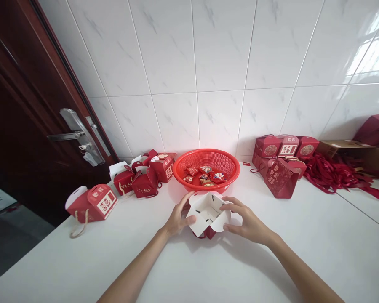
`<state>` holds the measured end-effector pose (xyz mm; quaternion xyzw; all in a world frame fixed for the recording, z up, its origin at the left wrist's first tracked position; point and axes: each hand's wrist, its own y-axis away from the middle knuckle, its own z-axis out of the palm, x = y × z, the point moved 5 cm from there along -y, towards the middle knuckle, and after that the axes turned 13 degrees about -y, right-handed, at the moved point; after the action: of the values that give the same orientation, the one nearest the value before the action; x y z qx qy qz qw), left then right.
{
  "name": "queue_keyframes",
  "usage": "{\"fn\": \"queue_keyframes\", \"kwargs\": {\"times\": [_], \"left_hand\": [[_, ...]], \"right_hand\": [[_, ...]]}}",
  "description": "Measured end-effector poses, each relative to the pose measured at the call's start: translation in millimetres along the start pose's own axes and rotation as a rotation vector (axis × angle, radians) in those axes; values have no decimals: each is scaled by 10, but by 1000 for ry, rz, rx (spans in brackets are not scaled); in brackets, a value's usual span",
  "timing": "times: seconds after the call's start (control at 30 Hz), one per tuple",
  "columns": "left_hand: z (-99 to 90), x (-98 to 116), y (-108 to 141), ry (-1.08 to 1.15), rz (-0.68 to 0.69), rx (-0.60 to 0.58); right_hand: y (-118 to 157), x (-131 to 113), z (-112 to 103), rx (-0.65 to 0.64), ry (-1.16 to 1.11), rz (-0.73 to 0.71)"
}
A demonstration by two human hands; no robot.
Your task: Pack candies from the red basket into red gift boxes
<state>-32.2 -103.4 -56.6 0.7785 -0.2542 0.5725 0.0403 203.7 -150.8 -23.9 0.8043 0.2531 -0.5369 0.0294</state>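
In front of me on the white table stands a red gift box [210, 232] with its white-lined flaps folded outward. Inside it I see a white interior with small dark slits or marks and no sweets. My left hand [178, 216] grips its left side, thumb over the flap edge. My right hand [244, 221] has its fingers and thumb on the right flap. Just behind the box sits a red plastic basket [180, 165] with several wrapped sweets [205, 176] at its bottom.
Several red boxes [145, 182] stand left of the basket, with another box [93, 206] farther left. At right are stacked boxes [279, 158], red ribbons [328, 172] and a cardboard carton [344, 147]. A tiled wall [221, 113] backs the table; a dark door [34, 84] is at left.
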Motion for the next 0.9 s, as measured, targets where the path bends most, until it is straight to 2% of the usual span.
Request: {"fn": "queue_keyframes", "kwargs": {"times": [0.43, 0.9], "left_hand": [[0, -37, -32, 16, 33, -14], [12, -65, -30, 66, -14, -54]], "right_hand": [[0, 13, 34, -5, 13, -5], [34, 67, 76, 7, 71, 17]]}}
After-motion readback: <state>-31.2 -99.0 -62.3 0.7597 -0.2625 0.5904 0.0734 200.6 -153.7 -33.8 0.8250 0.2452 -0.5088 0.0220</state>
